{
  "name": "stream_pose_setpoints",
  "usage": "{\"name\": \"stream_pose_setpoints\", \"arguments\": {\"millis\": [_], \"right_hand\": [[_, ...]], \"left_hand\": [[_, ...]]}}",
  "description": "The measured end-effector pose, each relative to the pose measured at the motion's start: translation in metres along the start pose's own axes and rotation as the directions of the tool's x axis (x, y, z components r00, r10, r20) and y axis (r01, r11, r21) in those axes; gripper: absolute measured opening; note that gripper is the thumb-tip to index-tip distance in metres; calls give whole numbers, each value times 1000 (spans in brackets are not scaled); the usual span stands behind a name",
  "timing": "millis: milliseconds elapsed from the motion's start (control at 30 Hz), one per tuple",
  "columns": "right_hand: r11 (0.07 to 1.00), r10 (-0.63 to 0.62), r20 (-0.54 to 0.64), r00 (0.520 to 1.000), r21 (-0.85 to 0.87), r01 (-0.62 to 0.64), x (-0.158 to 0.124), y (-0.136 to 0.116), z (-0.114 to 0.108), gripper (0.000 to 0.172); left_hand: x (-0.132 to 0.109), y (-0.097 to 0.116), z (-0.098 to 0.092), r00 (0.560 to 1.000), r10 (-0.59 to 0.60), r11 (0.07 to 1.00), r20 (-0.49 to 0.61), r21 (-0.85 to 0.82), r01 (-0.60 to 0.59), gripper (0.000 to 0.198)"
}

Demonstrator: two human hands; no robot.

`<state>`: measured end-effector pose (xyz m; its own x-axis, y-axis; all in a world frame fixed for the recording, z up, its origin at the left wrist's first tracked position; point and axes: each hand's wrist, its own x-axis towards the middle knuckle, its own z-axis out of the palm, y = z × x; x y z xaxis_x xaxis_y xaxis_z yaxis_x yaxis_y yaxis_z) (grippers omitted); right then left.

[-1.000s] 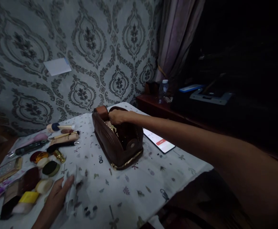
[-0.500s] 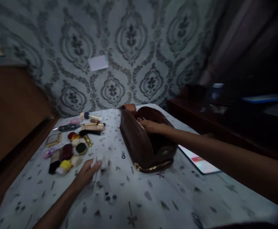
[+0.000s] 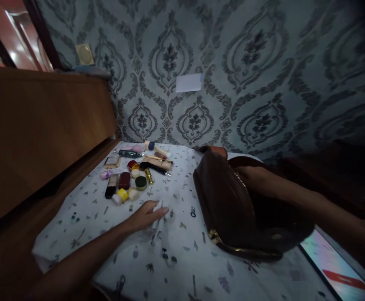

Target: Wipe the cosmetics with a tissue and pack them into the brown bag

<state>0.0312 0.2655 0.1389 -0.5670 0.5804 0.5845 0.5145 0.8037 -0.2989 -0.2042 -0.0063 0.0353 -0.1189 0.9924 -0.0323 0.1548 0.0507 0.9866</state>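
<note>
My left hand [image 3: 147, 215] pinches a raised fold of the white printed cloth [image 3: 195, 234] between thumb and fingers. To the right stands a dark brown handbag [image 3: 226, 200] with a gold zip, its top unzipped. My right hand [image 3: 253, 179] reaches inside the bag, and its fingers are hidden behind the bag's near wall. Beyond my left hand lies a group of cosmetics: a green-lidded jar [image 3: 141, 182], a dark red case [image 3: 124, 180], a black-capped bottle [image 3: 111, 186], a gold tube [image 3: 149, 176], a black brush [image 3: 157, 168] and a yellow-capped pot [image 3: 122, 195].
At the right edge, a tablet-like lit screen [image 3: 339, 263] lies partly under my right arm. A brown wooden panel [image 3: 50, 129] rises along the left side. Patterned wallpaper [image 3: 169, 54] covers the wall behind, with a white paper [image 3: 189, 82] on it.
My view has swung left, so everything appears further right and the wooden panel shows more. My right hand is still in the bag, and my left still holds the cloth.
</note>
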Motion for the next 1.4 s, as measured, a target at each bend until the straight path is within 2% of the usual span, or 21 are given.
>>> {"name": "stream_pose_setpoints", "arguments": {"millis": [33, 67, 100, 133, 167, 233, 300, 333, 400, 467, 600, 667, 733, 800, 867, 1000, 1033, 1100, 1167, 1400], "right_hand": [[998, -4, 141, 990, -59, 13, 2, -5, -7, 19], [991, 1, 224, 975, -130, 29, 3, -13, -14, 14], [980, 5, 201, 980, -197, 35, 1, -25, -20, 14], [970, -2, 115, 993, -243, 30, -2, -39, -26, 16], [970, -43, 6, 999, -237, 43, -8, -55, -29, 20], [983, -156, -152, 976, -123, 138, -24, -90, -28, 25], [958, -269, -254, 929, 30, 285, -42, -123, -14, 22], [935, -300, -259, 918, 109, 336, -52, -137, -3, 21], [884, -348, -186, 919, 260, 387, -68, -157, 24, 22], [859, -309, -74, 948, 406, 311, -80, -169, 54, 24], [799, -81, 118, 990, 601, -6, -92, -170, 106, 29], [723, 34, 217, 976, 669, -174, -94, -165, 127, 31], [607, 117, 315, 942, 728, -319, -97, -158, 145, 34], [509, 181, 349, 919, 767, -391, -100, -152, 159, 35], [445, 223, 351, 909, 793, -416, -104, -148, 167, 36], [410, 231, 361, 903, 806, -427, -108, -146, 167, 38], [417, 227, 362, 904, 803, -426, -108, -147, 165, 38], [440, 212, 369, 905, 791, -425, -108, -149, 161, 36], [472, 194, 378, 905, 773, -424, -108, -151, 157, 34], [554, 147, 361, 921, 741, -379, -107, -151, 152, 31]], "left_hand": [[0, -1, -1, 1000, 6, 1000, 6, -2, -6, 49], [-1, -2, -2, 1000, 17, 1000, 7, 8, -17, 48], [-1, -2, -2, 999, 36, 999, 3, 28, -36, 47], [-2, -2, -3, 998, 59, 997, -1, 52, -59, 46], [-2, -2, -3, 996, 84, 994, -1, 75, -84, 45], [-3, -2, -4, 991, 131, 985, 3, 116, -131, 46], [-4, -2, -3, 986, 166, 977, 3, 137, -165, 46], [-4, -3, -3, 983, 182, 974, 3, 139, -181, 45], [-4, -4, -3, 975, 219, 968, -24, 128, -215, 43], [-4, -4, -3, 965, 247, 963, -89, 135, -234, 41], [-3, 0, -11, 936, 272, 955, -223, 177, -236, 38], [-2, 3, -20, 927, 280, 951, -251, 202, -233, 39], [0, 7, -36, 923, 275, 947, -271, 242, -212, 40], [2, 11, -59, 908, 282, 938, -309, 289, -193, 43], [4, 16, -89, 856, 329, 914, -398, 363, -183, 45], [7, 22, -155, 650, 407, 862, -641, 505, -42, 44], [7, 23, -168, 635, 404, 852, -659, 523, 1, 41], [8, 23, -187, 632, 388, 850, -671, 526, 38, 36], [10, 21, -197, 641, 371, 847, -672, 528, 63, 30], [33, 12, -205, 668, 337, 837, -663, 536, 110, 18]]}}
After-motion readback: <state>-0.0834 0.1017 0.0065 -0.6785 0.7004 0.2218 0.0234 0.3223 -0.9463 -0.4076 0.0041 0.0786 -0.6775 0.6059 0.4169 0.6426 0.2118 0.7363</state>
